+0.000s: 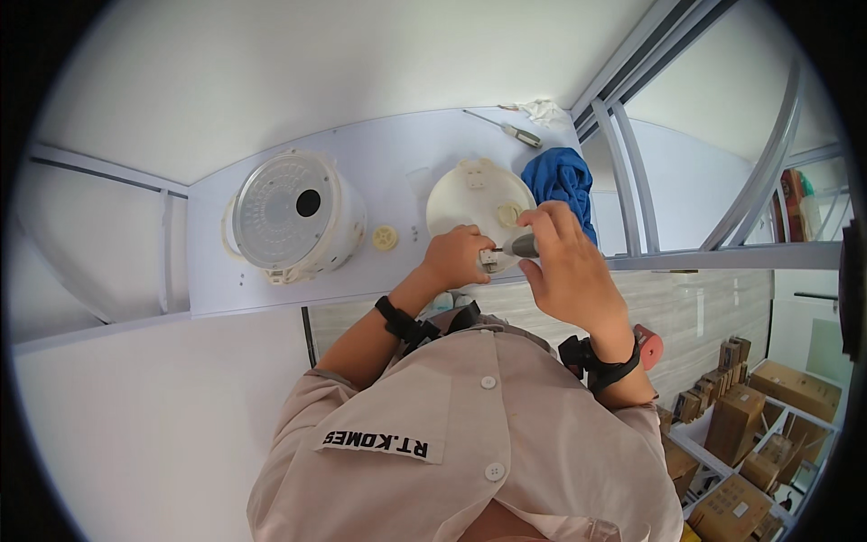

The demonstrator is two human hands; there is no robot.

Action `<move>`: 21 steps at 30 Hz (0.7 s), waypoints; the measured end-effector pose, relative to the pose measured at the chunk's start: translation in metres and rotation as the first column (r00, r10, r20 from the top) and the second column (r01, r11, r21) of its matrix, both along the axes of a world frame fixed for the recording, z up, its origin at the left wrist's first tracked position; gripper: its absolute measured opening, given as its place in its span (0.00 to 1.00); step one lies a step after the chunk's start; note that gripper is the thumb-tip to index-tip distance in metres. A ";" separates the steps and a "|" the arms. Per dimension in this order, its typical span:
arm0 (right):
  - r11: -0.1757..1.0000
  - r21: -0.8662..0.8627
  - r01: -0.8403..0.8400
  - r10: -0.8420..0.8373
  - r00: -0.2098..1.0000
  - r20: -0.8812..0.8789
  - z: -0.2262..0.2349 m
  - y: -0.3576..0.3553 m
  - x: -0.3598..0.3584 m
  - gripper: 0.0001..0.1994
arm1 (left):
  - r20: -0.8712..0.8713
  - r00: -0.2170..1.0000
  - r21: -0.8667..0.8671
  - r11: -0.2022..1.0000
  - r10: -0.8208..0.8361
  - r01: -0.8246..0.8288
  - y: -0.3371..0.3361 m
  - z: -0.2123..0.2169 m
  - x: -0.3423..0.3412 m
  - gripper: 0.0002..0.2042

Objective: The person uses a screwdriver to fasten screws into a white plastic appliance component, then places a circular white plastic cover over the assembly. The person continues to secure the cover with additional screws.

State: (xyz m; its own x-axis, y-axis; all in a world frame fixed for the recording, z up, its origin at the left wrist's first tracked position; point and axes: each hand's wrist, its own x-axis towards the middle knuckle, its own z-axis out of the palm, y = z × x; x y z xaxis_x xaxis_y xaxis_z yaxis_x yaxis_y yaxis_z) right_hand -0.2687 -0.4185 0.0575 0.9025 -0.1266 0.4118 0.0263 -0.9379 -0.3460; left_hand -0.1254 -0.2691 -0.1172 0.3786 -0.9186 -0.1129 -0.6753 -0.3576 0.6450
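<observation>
The left hand (459, 257) was clamped on a small white bracket-like part (489, 260), its grip closed around it at the near edge of the pale surface (298, 298). The right hand (564, 262) was wrapped around the grey handle of a screwdriver (521, 245), its grip closed on it, with the short shaft pointing left into the small part. Both hands met just in front of a round white lid (470, 203) lying flat on the surface, right of centre.

To the left of the lid stood a white cooker body (293, 217), tipped so that its grey ribbed underside with a dark round hole faced up. Between the two lay a small cream round toothed piece (386, 238). A blue cloth (560, 176) lay bunched just right of the lid, touching the surface's right edge. At the far side lay a second screwdriver (508, 128) and, near it, a crumpled white rag (544, 110). Cardboard boxes (750, 425) sat on shelves at lower right, well apart from the hands.
</observation>
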 end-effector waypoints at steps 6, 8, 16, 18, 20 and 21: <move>0.978 -0.074 0.195 -0.208 0.948 -0.242 -0.007 0.004 0.004 0.20 | 0.023 1.000 -0.016 1.000 -0.016 0.016 -0.002 -0.001 0.000 0.26; 0.954 -0.152 0.257 -0.297 0.871 -0.391 -0.010 0.006 0.007 0.21 | 0.025 0.999 0.014 1.000 -0.026 0.025 -0.003 -0.001 0.001 0.26; 0.998 -0.007 -0.062 0.061 0.995 -0.075 0.000 -0.003 0.001 0.18 | -0.024 1.000 0.045 0.999 -0.011 0.012 -0.005 0.001 0.002 0.29; 0.997 0.022 -0.073 0.075 0.990 -0.120 -0.004 -0.006 0.002 0.17 | -0.038 0.999 0.051 0.999 -0.012 0.014 -0.006 0.002 0.002 0.29; 1.000 -0.006 0.003 -0.004 0.994 -0.111 -0.004 -0.003 0.005 0.16 | -0.039 0.999 0.057 0.998 -0.018 0.020 -0.007 0.002 0.003 0.28; 0.998 -0.041 0.038 -0.044 0.988 -0.146 -0.008 -0.005 0.007 0.17 | -0.032 0.999 0.060 0.998 -0.025 0.027 -0.008 0.002 0.003 0.28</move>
State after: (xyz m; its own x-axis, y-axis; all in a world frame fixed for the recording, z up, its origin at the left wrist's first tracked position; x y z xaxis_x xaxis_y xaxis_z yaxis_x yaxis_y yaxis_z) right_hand -0.2618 -0.4231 0.0498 0.9478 -0.1516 0.2805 -0.0608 -0.9495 -0.3077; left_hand -0.1226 -0.2772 -0.1149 0.3504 -0.9192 -0.1797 -0.6645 -0.3792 0.6440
